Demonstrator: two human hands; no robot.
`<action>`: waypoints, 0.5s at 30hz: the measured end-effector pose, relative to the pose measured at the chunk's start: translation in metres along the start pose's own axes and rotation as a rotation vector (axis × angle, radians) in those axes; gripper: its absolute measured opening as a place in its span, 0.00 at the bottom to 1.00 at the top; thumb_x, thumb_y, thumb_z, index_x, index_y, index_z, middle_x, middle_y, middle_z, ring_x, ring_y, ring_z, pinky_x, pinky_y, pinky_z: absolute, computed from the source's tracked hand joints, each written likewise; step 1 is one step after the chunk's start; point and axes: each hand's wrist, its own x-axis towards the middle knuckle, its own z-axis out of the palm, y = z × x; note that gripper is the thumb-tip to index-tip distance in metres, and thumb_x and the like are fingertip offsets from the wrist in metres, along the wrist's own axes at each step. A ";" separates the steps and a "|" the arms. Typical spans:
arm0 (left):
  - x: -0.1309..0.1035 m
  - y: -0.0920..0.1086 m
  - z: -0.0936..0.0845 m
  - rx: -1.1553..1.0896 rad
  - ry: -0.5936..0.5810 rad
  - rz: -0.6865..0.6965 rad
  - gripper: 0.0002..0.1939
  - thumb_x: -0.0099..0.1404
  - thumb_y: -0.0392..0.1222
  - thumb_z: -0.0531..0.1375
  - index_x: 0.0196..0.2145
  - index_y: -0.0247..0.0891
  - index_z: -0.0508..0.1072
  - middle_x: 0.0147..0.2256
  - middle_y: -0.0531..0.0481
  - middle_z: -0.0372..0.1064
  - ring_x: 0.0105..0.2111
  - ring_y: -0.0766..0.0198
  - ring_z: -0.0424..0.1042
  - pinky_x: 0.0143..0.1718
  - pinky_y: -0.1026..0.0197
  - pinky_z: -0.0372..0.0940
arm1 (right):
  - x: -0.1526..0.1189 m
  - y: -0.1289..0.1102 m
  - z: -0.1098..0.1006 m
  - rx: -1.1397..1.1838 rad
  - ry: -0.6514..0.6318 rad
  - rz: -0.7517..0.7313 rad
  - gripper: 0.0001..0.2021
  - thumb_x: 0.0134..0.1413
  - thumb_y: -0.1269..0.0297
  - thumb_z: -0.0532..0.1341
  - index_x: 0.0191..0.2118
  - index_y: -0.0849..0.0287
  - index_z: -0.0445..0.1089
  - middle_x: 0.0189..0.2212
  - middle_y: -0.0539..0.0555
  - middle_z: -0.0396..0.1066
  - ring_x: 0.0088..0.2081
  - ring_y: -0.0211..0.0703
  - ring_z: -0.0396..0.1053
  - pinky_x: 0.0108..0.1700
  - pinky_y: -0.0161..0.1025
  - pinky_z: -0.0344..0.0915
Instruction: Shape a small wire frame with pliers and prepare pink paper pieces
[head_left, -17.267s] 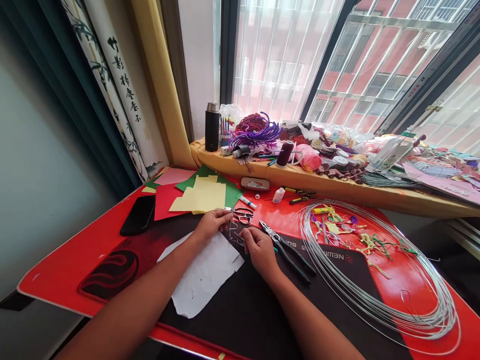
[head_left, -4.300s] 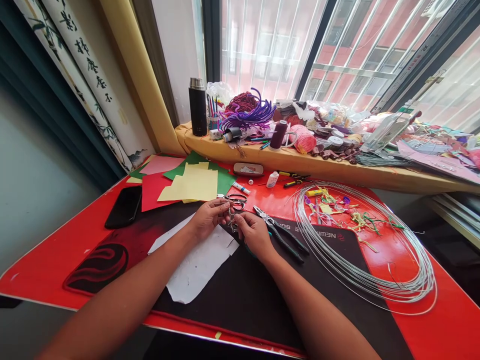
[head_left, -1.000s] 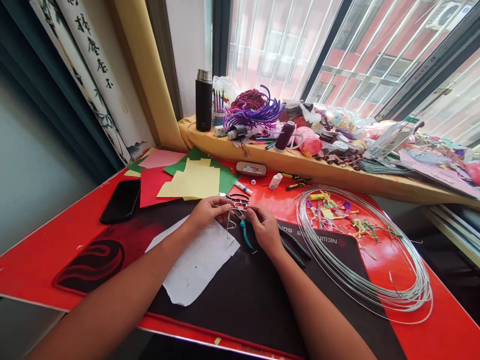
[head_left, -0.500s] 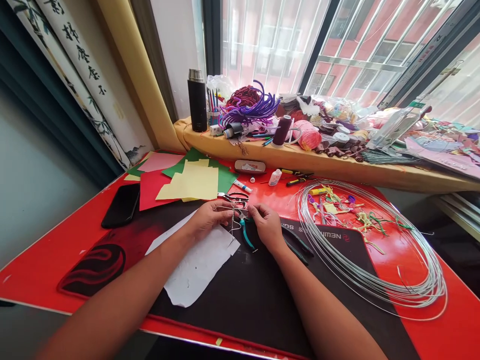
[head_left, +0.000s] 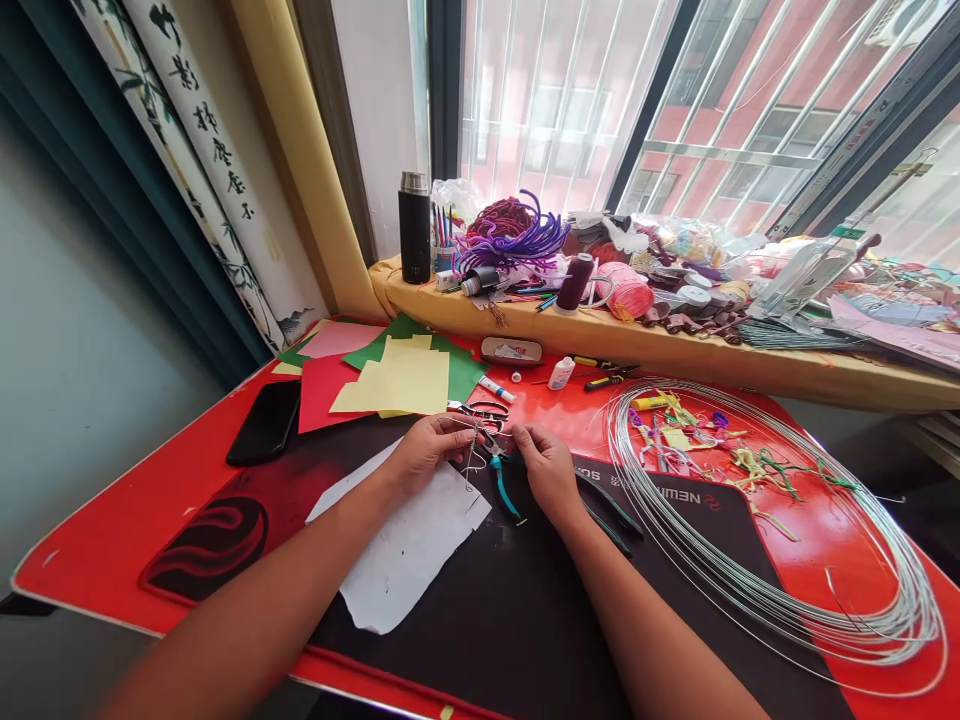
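Observation:
My left hand (head_left: 435,447) is closed, thumb and fingers pinching a small bent wire piece (head_left: 474,455) whose thin ends hang down over the paper. Opposite it, my right hand (head_left: 545,465) pinches the other end of a wire that runs between the two hands. Below them lie pliers with teal handles (head_left: 504,488), partly beneath the wire. Dark-handled pliers (head_left: 611,515) rest beside my right wrist. A white sheet of paper (head_left: 405,545) with ragged edges lies under my left forearm. Black-handled scissors (head_left: 487,410) sit just beyond the hands.
A large coil of silvery wire (head_left: 847,640) spreads over the right side of the red table, around colourful scraps (head_left: 682,435). Coloured paper sheets (head_left: 405,380) and a black phone (head_left: 264,422) lie at left. A black bottle (head_left: 415,230) and yarn (head_left: 626,290) crowd the sill.
The camera view has shifted, so the whole scene sits slightly lower and further right. Both hands keep their pinch on the wire, with little other movement.

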 end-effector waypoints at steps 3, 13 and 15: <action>0.000 0.000 0.000 -0.005 -0.006 0.013 0.19 0.51 0.44 0.77 0.39 0.35 0.82 0.35 0.42 0.81 0.32 0.59 0.75 0.29 0.61 0.63 | -0.001 0.000 0.000 0.013 0.001 -0.003 0.23 0.60 0.40 0.61 0.31 0.57 0.75 0.26 0.52 0.74 0.31 0.47 0.70 0.35 0.39 0.67; 0.001 0.002 0.000 0.029 -0.028 0.013 0.22 0.55 0.51 0.75 0.43 0.35 0.81 0.38 0.40 0.81 0.31 0.62 0.76 0.31 0.62 0.68 | -0.002 0.000 0.002 -0.009 0.003 -0.031 0.21 0.62 0.45 0.60 0.29 0.58 0.75 0.26 0.52 0.74 0.30 0.46 0.70 0.35 0.39 0.65; 0.002 0.004 -0.002 0.020 -0.024 0.001 0.24 0.56 0.56 0.73 0.42 0.34 0.81 0.38 0.39 0.81 0.30 0.62 0.76 0.31 0.61 0.70 | -0.002 0.000 0.002 -0.007 0.010 -0.027 0.21 0.62 0.45 0.60 0.30 0.58 0.76 0.26 0.52 0.74 0.30 0.46 0.70 0.35 0.39 0.65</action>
